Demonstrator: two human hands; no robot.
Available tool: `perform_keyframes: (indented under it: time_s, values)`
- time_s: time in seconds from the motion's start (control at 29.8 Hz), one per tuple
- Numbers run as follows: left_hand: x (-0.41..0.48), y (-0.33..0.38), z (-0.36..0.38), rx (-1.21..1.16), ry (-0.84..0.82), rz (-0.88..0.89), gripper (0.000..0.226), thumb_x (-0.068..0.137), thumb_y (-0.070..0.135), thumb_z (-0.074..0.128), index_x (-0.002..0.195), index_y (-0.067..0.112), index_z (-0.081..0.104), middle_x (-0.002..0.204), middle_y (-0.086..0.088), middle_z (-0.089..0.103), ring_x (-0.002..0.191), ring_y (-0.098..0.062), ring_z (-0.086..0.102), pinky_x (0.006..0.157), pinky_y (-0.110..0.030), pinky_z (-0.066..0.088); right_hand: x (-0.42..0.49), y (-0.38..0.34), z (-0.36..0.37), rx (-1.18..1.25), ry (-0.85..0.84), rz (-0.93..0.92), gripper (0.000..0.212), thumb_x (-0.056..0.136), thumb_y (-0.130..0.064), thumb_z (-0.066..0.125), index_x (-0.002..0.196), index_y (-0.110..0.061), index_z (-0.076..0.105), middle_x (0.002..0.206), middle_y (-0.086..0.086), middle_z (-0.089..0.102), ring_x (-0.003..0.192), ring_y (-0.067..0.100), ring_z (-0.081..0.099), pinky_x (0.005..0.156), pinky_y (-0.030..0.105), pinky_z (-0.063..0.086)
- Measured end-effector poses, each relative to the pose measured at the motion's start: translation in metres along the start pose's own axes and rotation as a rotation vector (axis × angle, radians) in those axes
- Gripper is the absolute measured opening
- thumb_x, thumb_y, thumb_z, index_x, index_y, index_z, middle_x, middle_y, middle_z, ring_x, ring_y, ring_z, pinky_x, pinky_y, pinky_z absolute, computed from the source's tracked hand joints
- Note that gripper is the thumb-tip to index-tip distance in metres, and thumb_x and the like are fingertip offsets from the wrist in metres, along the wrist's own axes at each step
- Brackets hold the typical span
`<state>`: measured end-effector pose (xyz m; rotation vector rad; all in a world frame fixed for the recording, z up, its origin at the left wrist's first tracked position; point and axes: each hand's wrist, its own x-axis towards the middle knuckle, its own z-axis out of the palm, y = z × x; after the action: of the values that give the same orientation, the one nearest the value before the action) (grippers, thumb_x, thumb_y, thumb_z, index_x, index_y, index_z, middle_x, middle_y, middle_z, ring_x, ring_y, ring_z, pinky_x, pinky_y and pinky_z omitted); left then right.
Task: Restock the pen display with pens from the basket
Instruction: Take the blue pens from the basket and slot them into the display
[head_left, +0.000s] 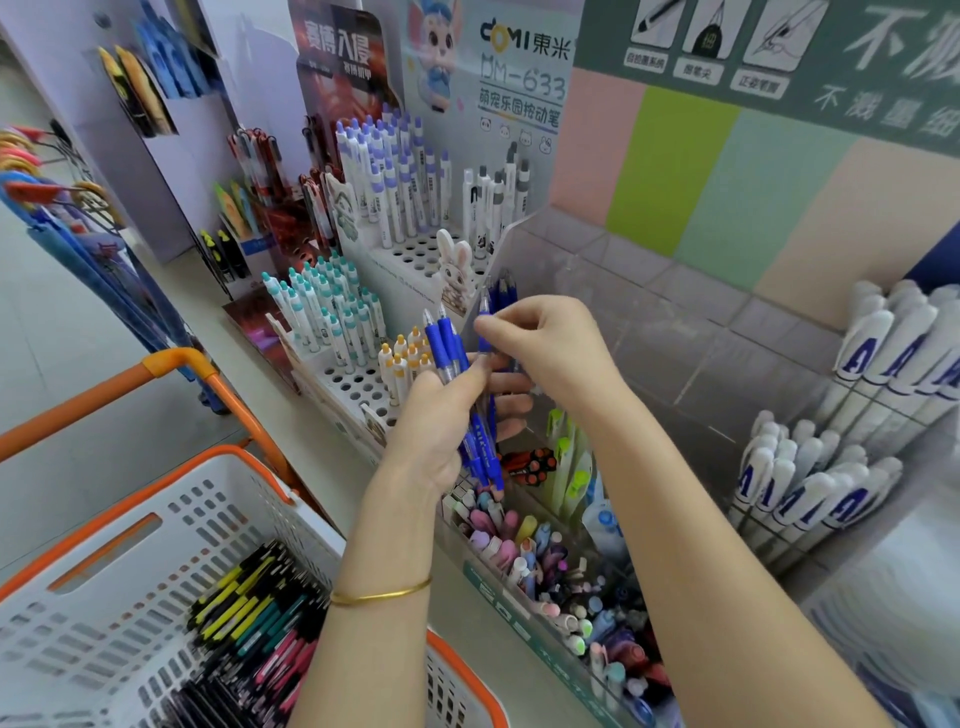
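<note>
Fingers (513, 389) of the left hand (431, 431) grip blue pens (442, 338) while the right hand (545, 348) pinches 1 pen (484, 312).

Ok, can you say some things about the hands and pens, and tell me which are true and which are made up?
1. The left hand holds a bunch of blue pens. True.
2. The right hand is empty. False: it pinches a single blue pen.
3. The basket is white with an orange rim. True.
4. The basket has no pens left in it. False: basket pens with yellow, teal and pink on them lie inside.
5. A gold bangle sits on the left wrist. True.
</note>
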<state>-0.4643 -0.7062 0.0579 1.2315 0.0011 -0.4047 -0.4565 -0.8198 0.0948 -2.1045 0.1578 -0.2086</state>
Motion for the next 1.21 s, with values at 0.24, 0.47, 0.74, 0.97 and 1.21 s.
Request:
perform_keyframes:
  time_s: [0.24,0.47,0.74,0.97,1.21]
  values:
    - [0.003,-0.002,-0.004,-0.057,0.046,-0.046,0.02,0.103,0.015,0.042,0.105,0.008,0.061,0.09,-0.014,0.075,0.079,-0.024,0.073,0.072,-0.039,0.061,0.007,-0.001,-0.004,0.115,0.242,-0.077,0.011,0.09,-0.015,0.061,0.089,-0.006,0.067,0.067,-0.006,0.059,0.056,0.001,0.053,0.057,0.017,0.044]
    - [0.003,-0.002,-0.009,-0.034,0.102,-0.06,0.012,0.102,0.019,0.049,0.103,0.009,0.055,0.066,-0.003,0.057,0.042,-0.007,0.048,0.041,-0.021,0.045,0.016,0.007,-0.002,-0.055,0.52,-0.268,0.01,0.094,-0.014,0.056,0.099,-0.01,0.064,0.091,0.004,0.065,0.087,0.019,0.059,0.078,0.031,0.046]
    - [0.003,-0.003,-0.004,-0.114,0.09,-0.043,0.007,0.1,0.007,0.045,0.102,0.007,0.051,0.064,-0.002,0.049,0.044,-0.008,0.043,0.041,-0.021,0.04,0.03,0.026,0.012,-0.579,0.246,-0.072,0.026,0.094,-0.026,0.058,0.082,-0.004,0.063,0.08,0.01,0.061,0.075,0.031,0.057,0.061,0.034,0.043]
    - [0.002,-0.002,-0.006,-0.031,0.014,-0.013,0.018,0.102,0.012,0.045,0.108,0.005,0.06,0.06,0.001,0.059,0.046,-0.007,0.048,0.045,-0.02,0.044,0.019,0.017,0.004,-0.431,0.275,-0.071,0.017,0.091,-0.02,0.061,0.092,-0.006,0.071,0.088,0.008,0.067,0.083,0.023,0.061,0.073,0.037,0.051]
    - [-0.001,0.0,0.001,0.023,-0.093,-0.011,0.023,0.103,0.02,0.046,0.093,0.008,0.062,0.065,-0.004,0.062,0.047,-0.01,0.048,0.044,-0.021,0.043,-0.003,0.0,-0.005,0.022,-0.111,0.035,0.014,0.09,-0.021,0.064,0.085,-0.011,0.072,0.073,0.003,0.068,0.063,0.01,0.062,0.063,0.029,0.054]
